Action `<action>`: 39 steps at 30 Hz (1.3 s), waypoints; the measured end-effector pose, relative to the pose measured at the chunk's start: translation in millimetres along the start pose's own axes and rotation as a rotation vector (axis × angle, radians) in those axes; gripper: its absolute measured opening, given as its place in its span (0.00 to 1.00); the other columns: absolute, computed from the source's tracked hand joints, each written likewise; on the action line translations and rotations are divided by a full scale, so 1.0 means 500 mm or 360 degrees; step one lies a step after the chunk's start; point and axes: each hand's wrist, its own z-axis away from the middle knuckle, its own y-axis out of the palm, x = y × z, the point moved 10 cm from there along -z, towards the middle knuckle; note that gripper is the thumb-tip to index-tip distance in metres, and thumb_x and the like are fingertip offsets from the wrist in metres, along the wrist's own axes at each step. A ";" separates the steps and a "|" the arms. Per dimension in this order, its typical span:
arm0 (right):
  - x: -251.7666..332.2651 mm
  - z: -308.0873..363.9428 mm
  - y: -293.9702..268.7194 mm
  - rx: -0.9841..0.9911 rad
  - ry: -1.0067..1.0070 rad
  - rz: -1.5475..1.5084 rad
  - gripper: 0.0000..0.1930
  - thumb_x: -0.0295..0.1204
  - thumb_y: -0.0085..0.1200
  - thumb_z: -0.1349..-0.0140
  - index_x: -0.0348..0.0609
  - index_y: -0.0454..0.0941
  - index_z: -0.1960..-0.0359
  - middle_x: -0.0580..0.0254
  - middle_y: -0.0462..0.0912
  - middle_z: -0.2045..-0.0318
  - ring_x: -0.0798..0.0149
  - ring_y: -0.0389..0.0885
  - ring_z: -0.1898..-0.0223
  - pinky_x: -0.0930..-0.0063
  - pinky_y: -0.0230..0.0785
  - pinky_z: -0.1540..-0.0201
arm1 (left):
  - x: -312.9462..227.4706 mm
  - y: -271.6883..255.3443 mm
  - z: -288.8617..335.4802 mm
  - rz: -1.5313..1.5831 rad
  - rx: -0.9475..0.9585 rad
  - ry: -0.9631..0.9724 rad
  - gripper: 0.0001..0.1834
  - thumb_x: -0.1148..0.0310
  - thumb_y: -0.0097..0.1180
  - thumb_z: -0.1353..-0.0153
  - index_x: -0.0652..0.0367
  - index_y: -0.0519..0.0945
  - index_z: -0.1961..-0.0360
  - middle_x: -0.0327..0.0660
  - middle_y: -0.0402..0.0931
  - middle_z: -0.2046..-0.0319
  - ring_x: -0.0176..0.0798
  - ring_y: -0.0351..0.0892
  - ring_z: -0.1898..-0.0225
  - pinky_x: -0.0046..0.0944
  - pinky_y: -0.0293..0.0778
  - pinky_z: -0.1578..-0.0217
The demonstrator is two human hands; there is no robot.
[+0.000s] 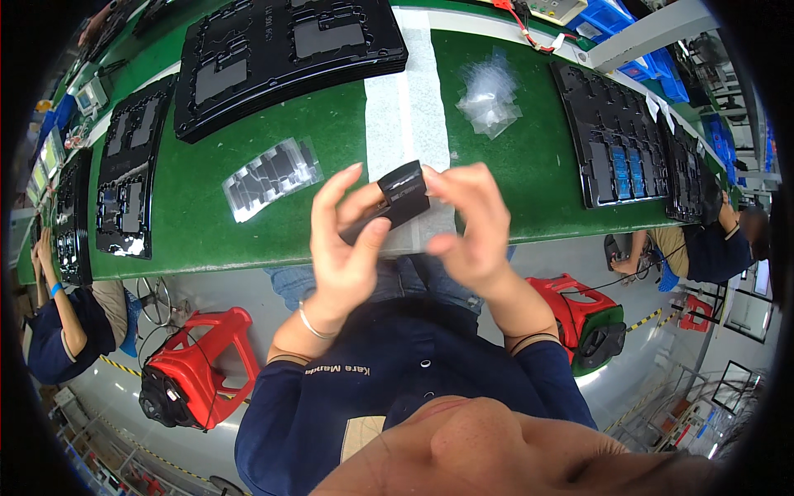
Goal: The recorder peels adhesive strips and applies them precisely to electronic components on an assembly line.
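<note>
Felt-green matting covers the long desk (513, 165), crossed by a pale woven strip and loaded with moulded black plastic trays (281, 58), glossy and ribbed with rectangular pockets, beside a crinkled clear bag of dark parts (271, 178) and a loose heap of clear film pieces (490, 95). Above the desk's near edge, the left hand (343, 248) and right hand (471, 223) share a small black glossy rectangular part (395, 201), each grip narrow, with fingertips pinching its opposite ends.
</note>
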 end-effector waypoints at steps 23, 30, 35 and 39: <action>-0.009 -0.024 0.007 0.0128 0.0228 -0.0553 0.17 0.23 0.64 0.58 0.35 0.79 0.62 0.58 0.78 0.73 0.68 0.75 0.73 0.79 0.67 0.70 | 0.029 -0.008 0.000 0.0719 0.0136 -0.0301 0.11 0.74 0.55 0.44 0.74 0.77 0.64 0.48 0.78 0.68 0.36 0.77 0.68 0.32 0.73 0.66; -0.017 -0.028 0.022 0.0336 0.0294 -0.0567 0.21 0.26 0.65 0.60 0.36 0.79 0.60 0.56 0.79 0.72 0.65 0.77 0.71 0.76 0.69 0.68 | 0.044 -0.008 -0.004 0.0735 0.0093 -0.0435 0.11 0.74 0.53 0.43 0.74 0.76 0.64 0.49 0.78 0.70 0.37 0.78 0.72 0.34 0.77 0.72; -0.044 -0.007 0.025 0.0208 0.0359 -0.0753 0.21 0.27 0.66 0.61 0.38 0.79 0.61 0.60 0.78 0.73 0.70 0.74 0.73 0.79 0.65 0.70 | 0.064 0.002 0.000 0.0873 0.0114 -0.0545 0.11 0.72 0.52 0.41 0.73 0.74 0.63 0.50 0.77 0.70 0.39 0.79 0.73 0.35 0.78 0.73; -0.060 0.031 0.009 -0.0365 0.0372 -0.1076 0.17 0.27 0.67 0.58 0.36 0.77 0.65 0.65 0.74 0.73 0.73 0.68 0.75 0.82 0.61 0.70 | 0.067 0.004 0.007 0.0930 0.0009 -0.0499 0.12 0.72 0.52 0.42 0.73 0.74 0.62 0.50 0.77 0.70 0.39 0.79 0.72 0.35 0.78 0.73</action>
